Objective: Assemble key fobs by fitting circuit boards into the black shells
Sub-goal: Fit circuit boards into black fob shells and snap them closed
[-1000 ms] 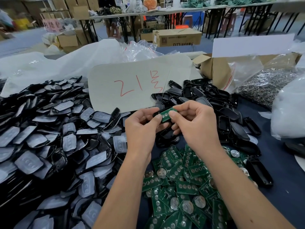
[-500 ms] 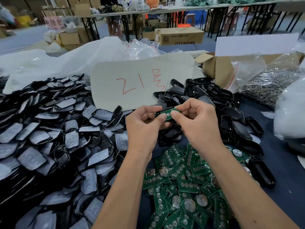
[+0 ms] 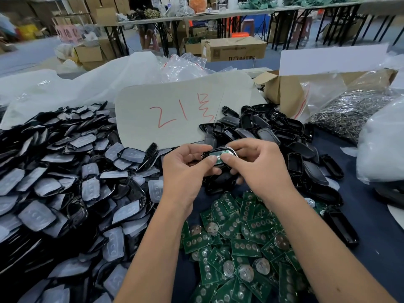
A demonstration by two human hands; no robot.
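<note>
Both hands hold one black shell (image 3: 232, 152) above the counter (image 3: 369, 217), a green circuit board (image 3: 221, 154) lying in it. The left hand (image 3: 188, 171) and right hand (image 3: 260, 167) are clamped on the shell, thumbs pressing the board. Loose boards (image 3: 240, 248) lie near, empty shells (image 3: 284, 136) far right, padded shells (image 3: 65, 182) left.

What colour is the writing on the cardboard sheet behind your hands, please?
Red, hand-drawn on the pale cardboard sheet; the head view shows it clearly.

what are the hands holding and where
Both hands, left and right, hold one black shell with a circuit board inside, thumbs pressing its near edge.
</note>
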